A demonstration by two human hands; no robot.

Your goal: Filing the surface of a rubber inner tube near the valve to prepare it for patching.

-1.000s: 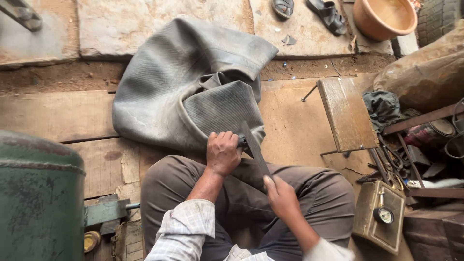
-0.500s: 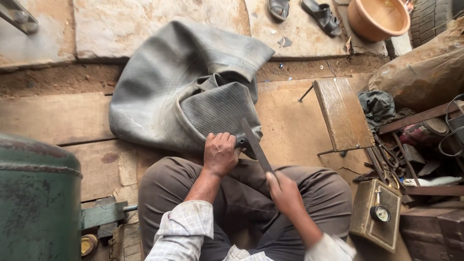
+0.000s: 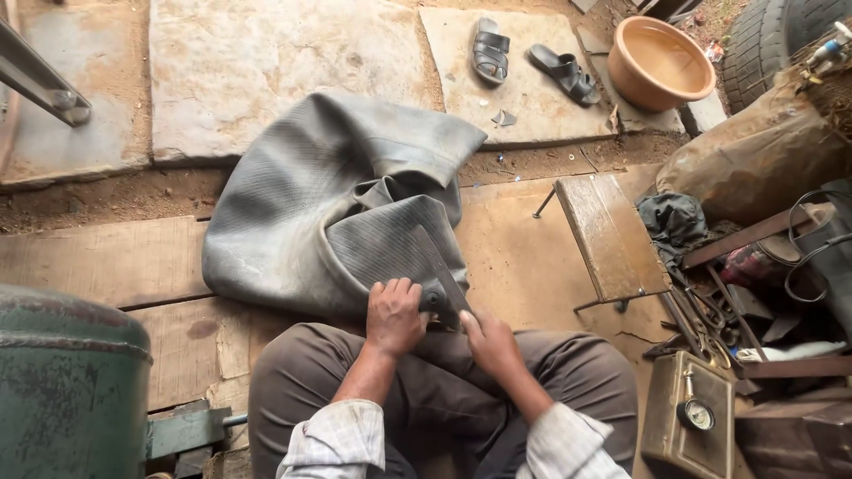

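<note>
A large grey rubber inner tube [image 3: 319,204] lies folded on the wooden floor in front of my knees. My left hand [image 3: 395,315] presses down on its near edge, fingers curled over the rubber. My right hand [image 3: 491,341] grips the handle end of a flat metal rasp [image 3: 441,266], whose blade lies across the ribbed flap of the tube. A small dark spot on the rubber shows between my two hands. I sit cross-legged in brown trousers and a checked shirt.
A green metal tank [image 3: 62,390] stands at the near left. A small wooden stool [image 3: 611,235] is to the right, beside a heap of tools and a box with a gauge [image 3: 690,417]. Sandals [image 3: 490,53], an orange basin [image 3: 661,62] and a tyre [image 3: 768,40] lie farther back.
My right hand has moved up along the rasp toward the tube, closer to my left hand. The left hand has stayed on the rubber's edge.
</note>
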